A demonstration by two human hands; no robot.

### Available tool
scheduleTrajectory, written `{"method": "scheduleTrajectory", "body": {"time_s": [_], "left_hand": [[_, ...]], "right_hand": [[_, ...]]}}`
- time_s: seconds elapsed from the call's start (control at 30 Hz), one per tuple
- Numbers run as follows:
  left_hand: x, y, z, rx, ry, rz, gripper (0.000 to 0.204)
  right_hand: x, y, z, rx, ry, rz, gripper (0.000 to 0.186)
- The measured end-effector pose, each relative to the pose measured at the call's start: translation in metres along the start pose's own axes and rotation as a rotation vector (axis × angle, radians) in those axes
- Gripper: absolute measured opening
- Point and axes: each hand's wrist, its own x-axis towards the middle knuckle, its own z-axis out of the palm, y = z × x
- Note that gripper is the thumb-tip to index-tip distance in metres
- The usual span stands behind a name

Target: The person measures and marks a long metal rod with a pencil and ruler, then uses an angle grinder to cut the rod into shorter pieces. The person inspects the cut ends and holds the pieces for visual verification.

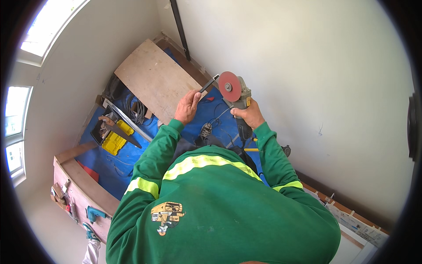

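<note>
Faces a pale wall (343, 88) ahead and to the right. Has blue sheeting (112, 174) underneath, with a broad wooden panel (156, 79) just beyond the left hand (187, 107). Wears a green top (228, 207) with yellow reflective bands. Has an open yellow-and-black toolbox (113, 144) well off to the left, under a handsaw (127, 135). Grips an angle grinder (241, 103) in the closed right hand (250, 115), out ahead of the top, above the sheeting. Carries a round red disc (234, 81) on the grinder. Grasps a thin dark strip (208, 86) in the closed left hand, slanting up rightward, far end just beside the disc. Cannot tell contact from narrow gap.
</note>
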Motion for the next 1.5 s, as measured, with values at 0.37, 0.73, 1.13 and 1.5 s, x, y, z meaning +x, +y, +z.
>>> {"method": "scheduleTrajectory", "body": {"time_s": [0.37,0.73,1.13,1.5], "left_hand": [[0.002,-0.001,-0.003,-0.017,-0.011,0.017,0.057],[0.001,-0.005,-0.003,0.027,0.004,0.041,0.05],[0.004,-0.009,-0.002,0.024,-0.003,0.055,0.052],[0.003,-0.007,-0.001,0.032,-0.017,0.037,0.053]], "right_hand": [[0.006,0.003,0.015,0.104,0.019,0.011,0.044],[0.009,0.006,0.016,0.103,0.049,0.031,0.043],[0.015,0.005,0.016,0.123,0.015,0.035,0.044],[0.018,0.01,0.015,0.129,0.039,0.026,0.047]]}}
